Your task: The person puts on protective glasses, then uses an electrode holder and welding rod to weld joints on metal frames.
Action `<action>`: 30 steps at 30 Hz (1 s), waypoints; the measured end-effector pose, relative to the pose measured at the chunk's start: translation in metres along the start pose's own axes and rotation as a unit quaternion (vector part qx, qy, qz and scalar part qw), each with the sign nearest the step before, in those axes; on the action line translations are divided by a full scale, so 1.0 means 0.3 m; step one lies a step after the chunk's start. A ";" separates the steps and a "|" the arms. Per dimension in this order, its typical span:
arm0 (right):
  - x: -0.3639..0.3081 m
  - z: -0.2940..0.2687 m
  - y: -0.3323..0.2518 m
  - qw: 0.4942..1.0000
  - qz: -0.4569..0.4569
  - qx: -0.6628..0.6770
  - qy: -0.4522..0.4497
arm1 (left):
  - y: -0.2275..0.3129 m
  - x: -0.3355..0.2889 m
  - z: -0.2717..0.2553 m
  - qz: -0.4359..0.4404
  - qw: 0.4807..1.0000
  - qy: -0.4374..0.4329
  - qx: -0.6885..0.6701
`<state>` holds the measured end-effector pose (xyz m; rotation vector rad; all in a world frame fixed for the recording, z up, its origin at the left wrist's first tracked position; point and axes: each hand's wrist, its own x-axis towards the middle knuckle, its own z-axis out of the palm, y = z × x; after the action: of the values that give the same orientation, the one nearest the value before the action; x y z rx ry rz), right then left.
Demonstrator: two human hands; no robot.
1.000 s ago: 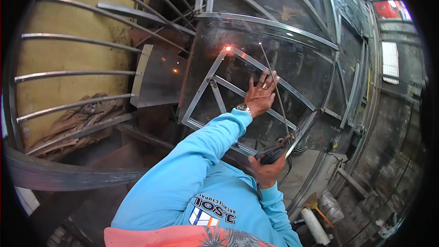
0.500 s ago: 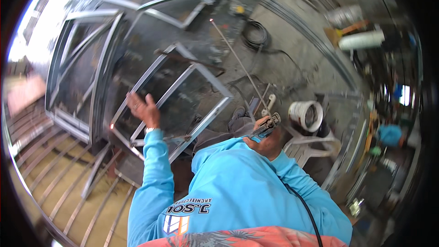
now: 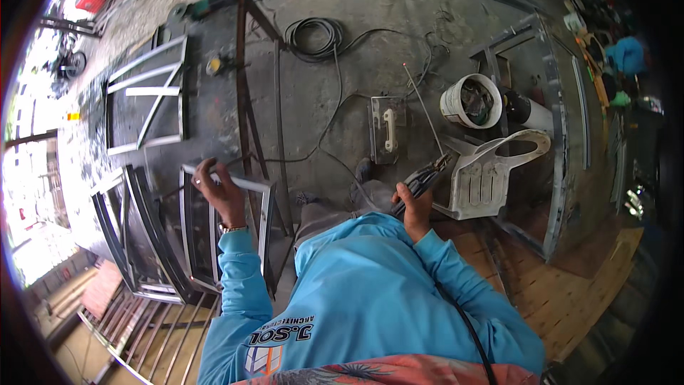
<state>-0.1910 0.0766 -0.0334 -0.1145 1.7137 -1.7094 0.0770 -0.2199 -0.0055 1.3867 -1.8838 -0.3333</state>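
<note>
My right hand (image 3: 417,207) is closed around a welding electrode holder (image 3: 429,175). A thin welding rod (image 3: 423,107) sticks out of its jaws, angled up and away, with a small red glow at the tip. My left hand (image 3: 219,196) is over the top bar of a silver metal frame (image 3: 265,224); its fingers are loosely bent and apart, and I cannot tell whether they touch the bar. The frame lies on a dark worktable (image 3: 206,103). Beside it, farther left, is a second welded frame (image 3: 142,232).
A braced frame (image 3: 146,96) lies on the table's far part. Coiled black cable (image 3: 313,37) lies on the floor, trailing towards me. To the right are a white bucket (image 3: 472,102), a white plastic chair (image 3: 484,178) and a large metal frame (image 3: 556,164). A box with a pale handle (image 3: 389,130) sits ahead.
My view has swung to the right, showing more of the floor, bucket and chair. My left hand's spread fingers are now bent. The electrode holder stays in my right hand.
</note>
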 end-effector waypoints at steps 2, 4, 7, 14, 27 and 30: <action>0.005 -0.045 -0.029 1.000 0.000 -0.029 0.013 | 0.078 0.029 0.125 0.015 0.998 -0.053 -0.033; 0.023 -0.082 -0.038 0.999 0.002 -0.009 0.037 | 0.128 0.046 0.259 0.023 0.991 -0.112 -0.066; 0.026 -0.115 -0.044 0.994 0.033 0.035 0.099 | 0.185 0.057 0.456 -0.003 0.964 -0.248 -0.097; 0.037 -0.138 -0.020 0.943 0.159 0.186 0.224 | 0.126 -0.013 1.112 -0.058 0.838 -0.539 -0.066; 0.214 -0.021 0.100 0.889 0.291 0.140 0.325 | -0.174 -0.304 2.362 0.153 0.692 -0.706 -0.003; 0.206 -0.033 0.121 0.875 0.310 0.090 0.360 | -0.035 -0.463 2.478 0.175 0.623 -0.762 0.009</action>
<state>-0.2277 0.0571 -0.0926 1.1693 1.7732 -1.4620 -0.4202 -0.2621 -0.5738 0.4475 -3.3466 -1.6716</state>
